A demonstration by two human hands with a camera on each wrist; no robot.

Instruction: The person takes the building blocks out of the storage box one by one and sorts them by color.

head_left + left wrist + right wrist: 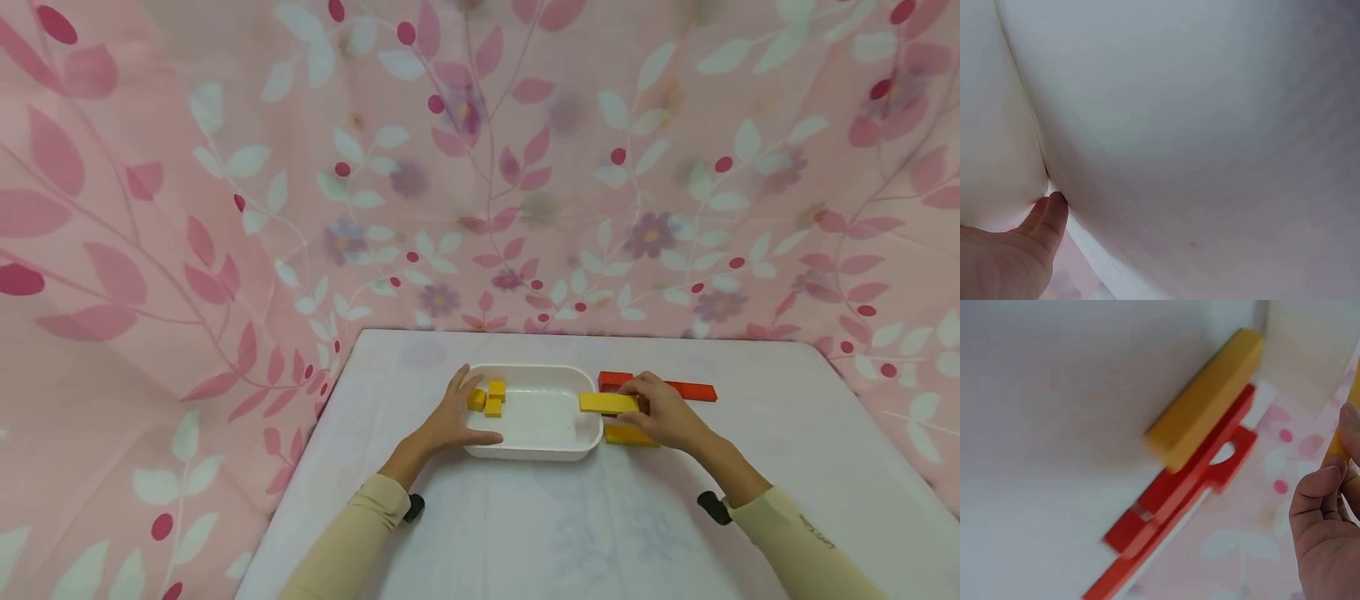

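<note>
A shallow white plastic tray (540, 454) lies on the table with several small yellow cubes (492, 408) at its left end. My left hand (450, 417) grips that end, thumb along the front rim and fingers at the back-left corner; its fingertips meet the tray's outside in the left wrist view. Above the tray's right rim my right hand (663, 411) pinches a long yellow block (607, 403) by its right end. Under and beside this hand lie another long yellow block (632, 436) and red blocks (693, 391), one with a round arch cut-out (1235, 462).
A white cloth with faint blue prints covers the table (525, 533). Behind and to the left hangs a pink curtain (487, 167) with leaves and flowers. The loose blocks lie close against the tray's right side.
</note>
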